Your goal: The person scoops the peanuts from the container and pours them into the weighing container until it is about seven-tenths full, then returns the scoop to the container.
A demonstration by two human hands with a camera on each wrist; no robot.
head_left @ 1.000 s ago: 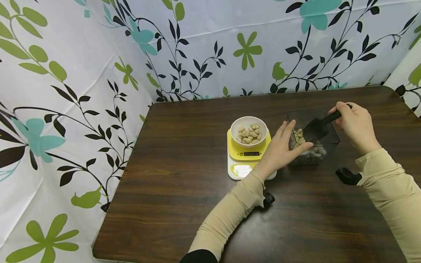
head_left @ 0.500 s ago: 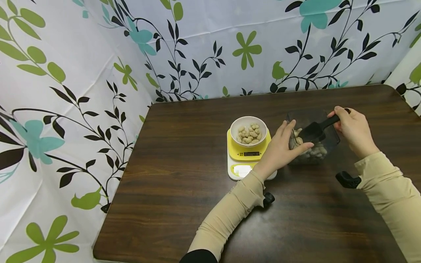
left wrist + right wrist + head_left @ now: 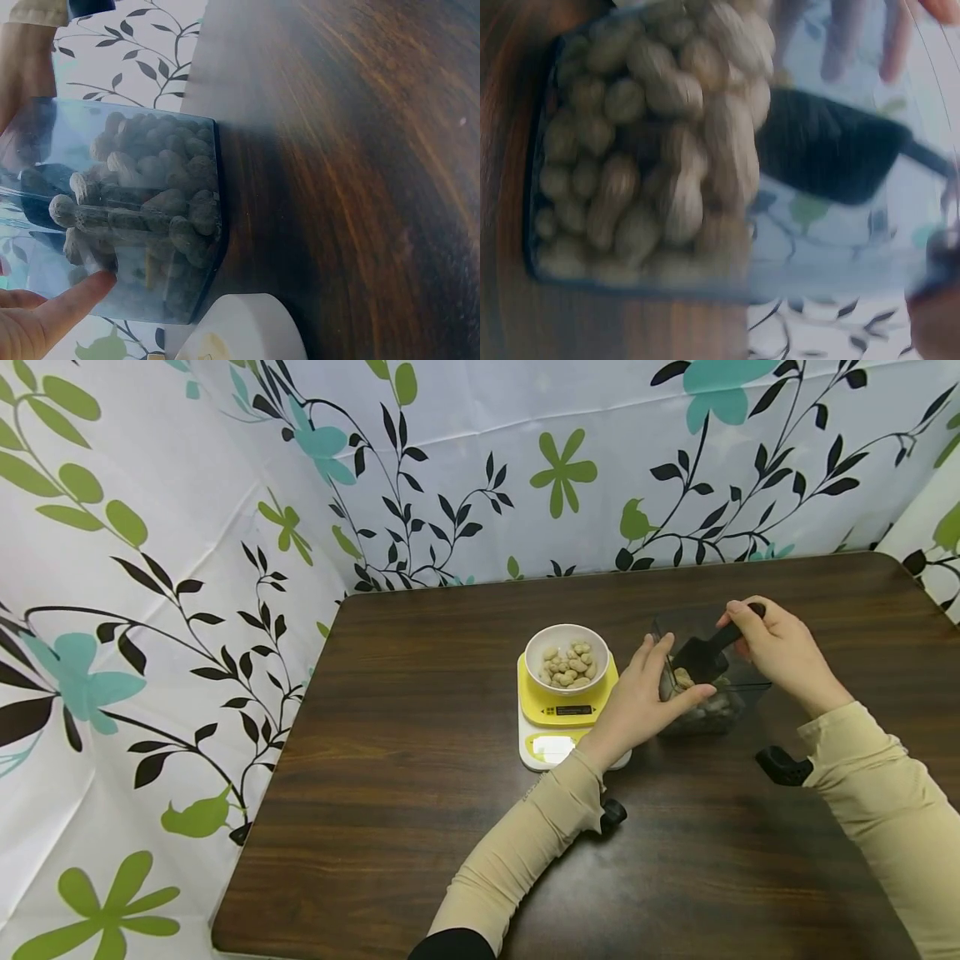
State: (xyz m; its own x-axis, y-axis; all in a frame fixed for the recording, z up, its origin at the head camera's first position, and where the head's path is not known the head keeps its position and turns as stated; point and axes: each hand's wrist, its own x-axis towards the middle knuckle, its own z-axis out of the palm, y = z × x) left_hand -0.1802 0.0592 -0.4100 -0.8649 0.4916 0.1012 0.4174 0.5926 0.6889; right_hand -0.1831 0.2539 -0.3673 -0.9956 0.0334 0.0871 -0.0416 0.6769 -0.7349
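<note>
From here I have the right hand gripping the black scoop, fingers curled, blade below them inside the clear container of peanuts; the left hand touches its wall, fingers spread wide.

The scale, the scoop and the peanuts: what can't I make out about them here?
Scale, head view: its display is too small to read.
Scoop, head view: its handle is partly hidden by the right hand.
Peanuts, right wrist view: blurred.
Scale, left wrist view: cut off by the bottom edge.
</note>
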